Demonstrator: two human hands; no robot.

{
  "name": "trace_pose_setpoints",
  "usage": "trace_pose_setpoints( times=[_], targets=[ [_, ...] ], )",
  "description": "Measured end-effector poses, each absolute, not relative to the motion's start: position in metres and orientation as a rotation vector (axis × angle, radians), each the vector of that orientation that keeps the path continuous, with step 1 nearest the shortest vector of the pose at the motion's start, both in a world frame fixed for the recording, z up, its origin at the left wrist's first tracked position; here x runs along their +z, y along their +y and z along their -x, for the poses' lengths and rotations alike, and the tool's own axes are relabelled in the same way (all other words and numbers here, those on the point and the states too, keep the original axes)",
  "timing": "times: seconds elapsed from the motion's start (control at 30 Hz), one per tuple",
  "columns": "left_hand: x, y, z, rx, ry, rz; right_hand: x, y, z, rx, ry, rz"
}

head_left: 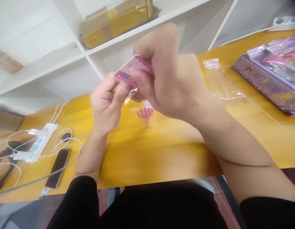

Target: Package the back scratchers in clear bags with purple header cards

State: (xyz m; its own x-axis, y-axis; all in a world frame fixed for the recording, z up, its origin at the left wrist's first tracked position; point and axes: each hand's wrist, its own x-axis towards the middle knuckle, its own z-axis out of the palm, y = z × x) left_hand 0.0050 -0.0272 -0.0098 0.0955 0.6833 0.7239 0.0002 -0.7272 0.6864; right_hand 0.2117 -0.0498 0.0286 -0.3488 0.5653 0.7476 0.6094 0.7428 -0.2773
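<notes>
Both my hands are raised above the yellow table (161,149) and pinch a small pink printed card (132,68). My left hand (106,101) grips its lower left edge with thumb and fingers. My right hand (171,76) closes over its right side from above. Under the card hangs a clear plastic bag with a small pink comb-shaped piece (145,112) inside it; which hand holds the bag I cannot tell.
A clear empty plastic bag (218,79) lies right of my hands, and a purple toy box (271,76) at the far right. At the left are a white power strip (41,143) with cables and a dark phone (58,168). White shelves behind hold a brown parcel (115,20).
</notes>
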Motion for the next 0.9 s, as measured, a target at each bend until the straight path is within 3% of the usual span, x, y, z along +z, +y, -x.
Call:
trace_pose_setpoints(
  times=[0.2, 0.9],
  targets=[
    [-0.003, -0.033, -0.006, 1.692, 0.571, -1.947, 0.030, -0.048, -0.208, -0.050, -2.046, 0.874],
    [-0.003, -0.040, -0.013, 1.696, 0.572, -1.756, 0.050, -0.063, -0.216, -0.465, -2.427, 1.138]
  ],
)
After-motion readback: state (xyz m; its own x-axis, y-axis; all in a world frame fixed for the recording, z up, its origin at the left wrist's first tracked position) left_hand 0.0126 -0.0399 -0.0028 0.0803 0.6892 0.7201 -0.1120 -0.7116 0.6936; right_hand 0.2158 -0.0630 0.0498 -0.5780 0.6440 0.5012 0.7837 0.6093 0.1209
